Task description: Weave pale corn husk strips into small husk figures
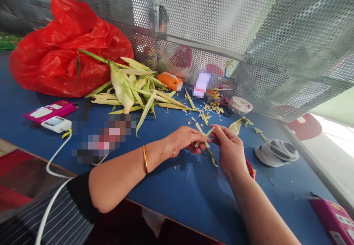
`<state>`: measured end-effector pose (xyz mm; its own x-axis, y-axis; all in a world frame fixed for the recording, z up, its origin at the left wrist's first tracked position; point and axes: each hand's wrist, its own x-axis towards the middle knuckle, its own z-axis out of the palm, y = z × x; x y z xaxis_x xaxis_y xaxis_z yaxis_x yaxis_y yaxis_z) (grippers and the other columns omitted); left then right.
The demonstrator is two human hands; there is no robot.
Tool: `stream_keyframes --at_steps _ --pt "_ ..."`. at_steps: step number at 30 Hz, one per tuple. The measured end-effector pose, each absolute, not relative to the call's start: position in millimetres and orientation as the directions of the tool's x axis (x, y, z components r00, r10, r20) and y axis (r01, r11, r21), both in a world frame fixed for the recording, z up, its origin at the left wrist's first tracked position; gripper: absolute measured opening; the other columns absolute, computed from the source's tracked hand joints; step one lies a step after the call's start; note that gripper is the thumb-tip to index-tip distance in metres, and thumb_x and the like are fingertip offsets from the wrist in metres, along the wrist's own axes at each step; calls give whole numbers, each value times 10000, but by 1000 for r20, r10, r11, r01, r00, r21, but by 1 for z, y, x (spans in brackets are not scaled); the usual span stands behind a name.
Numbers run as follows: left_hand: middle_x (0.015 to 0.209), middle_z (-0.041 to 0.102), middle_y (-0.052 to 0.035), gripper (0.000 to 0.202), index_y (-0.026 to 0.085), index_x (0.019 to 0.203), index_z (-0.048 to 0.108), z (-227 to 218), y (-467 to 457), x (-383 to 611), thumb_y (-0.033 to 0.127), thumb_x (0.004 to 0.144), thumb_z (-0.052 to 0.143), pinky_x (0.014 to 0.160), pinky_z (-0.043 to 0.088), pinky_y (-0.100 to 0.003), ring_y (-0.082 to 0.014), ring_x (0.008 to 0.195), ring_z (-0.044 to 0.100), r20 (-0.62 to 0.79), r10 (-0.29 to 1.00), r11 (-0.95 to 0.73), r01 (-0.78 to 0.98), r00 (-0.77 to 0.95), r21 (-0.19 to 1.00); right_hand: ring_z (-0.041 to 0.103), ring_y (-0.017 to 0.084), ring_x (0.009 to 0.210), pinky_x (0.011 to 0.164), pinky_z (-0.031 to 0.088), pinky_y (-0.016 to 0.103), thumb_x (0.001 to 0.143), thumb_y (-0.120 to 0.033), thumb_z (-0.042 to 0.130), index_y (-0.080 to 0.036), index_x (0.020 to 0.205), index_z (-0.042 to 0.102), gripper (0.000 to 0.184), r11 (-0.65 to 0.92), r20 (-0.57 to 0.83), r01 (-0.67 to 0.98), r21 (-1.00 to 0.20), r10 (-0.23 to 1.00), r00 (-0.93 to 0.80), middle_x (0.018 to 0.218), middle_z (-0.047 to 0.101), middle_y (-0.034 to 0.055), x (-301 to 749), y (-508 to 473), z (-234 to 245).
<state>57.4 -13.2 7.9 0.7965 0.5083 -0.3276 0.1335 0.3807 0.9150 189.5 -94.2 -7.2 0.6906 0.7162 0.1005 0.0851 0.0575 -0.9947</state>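
Above the blue table [179,197], my left hand [188,141] grips a bundle of pale green corn husk strips [199,127]. A leafy green end hangs below its fingers. On the right, my right hand [228,145] has thumb and forefinger pinched on the tip of one husk strip, close to the left fingertips. A large pile of corn husks [121,88] lies behind my left hand, with small cut husk pieces [204,117] scattered nearer. Beside my right wrist shows part of a red curved object [250,168]; the rest of it is hidden.
A red plastic bag [72,53] stands at the back left, near an orange packet [170,80]. A white roll [241,105] and a wrapped spool [276,152] sit to the right. Perforated metal panels [204,16] border the back. A white cable [51,160] crosses the left edge.
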Motion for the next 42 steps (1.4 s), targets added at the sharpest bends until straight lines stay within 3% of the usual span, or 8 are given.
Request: stream_keyframes --at_steps 3,6,11,15,26,33,39,42 --pt "722 700 -43 205 148 783 759 9 -9 56 331 691 776 717 515 -274 -122 652 635 -324 542 489 23 776 872 570 162 722 683 438 289 746 -490 707 -186 891 691 337 80 232 231 -970 604 762 784 642 12 190 -98 -2" --pt "834 742 -79 239 140 831 763 10 -5 55 324 679 774 822 516 -293 -161 798 684 -297 568 548 -83 767 833 508 140 647 634 409 261 790 -441 670 -193 732 646 255 73 353 379 -923 557 752 650 577 -21 184 -103 3" --pt "901 752 -92 189 131 802 759 7 -4 56 237 649 728 886 495 -303 -176 881 677 -241 633 518 -172 736 838 518 152 602 593 403 262 806 -463 632 -193 669 666 305 -2 319 491 -871 757 569 601 596 -8 168 -106 2" --pt "861 742 -78 111 130 742 745 5 -8 58 183 645 735 892 493 -313 -152 821 663 -231 650 493 -171 724 853 567 172 628 648 439 288 803 -457 630 -209 758 720 268 -48 319 561 -827 780 538 695 683 18 166 -104 -7" --pt "784 727 -67 132 102 750 738 9 -9 60 176 659 798 805 510 -274 -122 733 651 -213 713 445 -197 668 873 564 187 742 624 400 268 813 -307 532 -234 645 483 191 28 327 557 -830 834 445 704 604 7 163 -105 -5" --pt "771 730 -59 52 117 782 734 13 -8 57 138 743 705 802 504 -275 -117 727 655 -208 739 403 -173 640 899 558 187 752 646 414 279 847 -327 535 -226 674 517 201 58 310 558 -828 877 368 715 592 12 164 -105 -3" --pt "736 726 -41 112 123 821 724 18 -6 55 104 712 708 720 486 -243 -118 698 654 -202 727 302 -42 656 952 619 190 681 661 480 314 795 -491 673 -208 914 621 312 35 256 351 -936 752 607 742 659 15 179 -101 1" --pt "737 723 -38 108 123 788 702 17 -5 55 80 689 707 697 482 -241 -119 679 649 -169 695 235 2 699 972 608 186 678 652 474 305 790 -469 677 -200 790 652 271 14 195 328 -945 829 525 693 656 17 183 -100 2"
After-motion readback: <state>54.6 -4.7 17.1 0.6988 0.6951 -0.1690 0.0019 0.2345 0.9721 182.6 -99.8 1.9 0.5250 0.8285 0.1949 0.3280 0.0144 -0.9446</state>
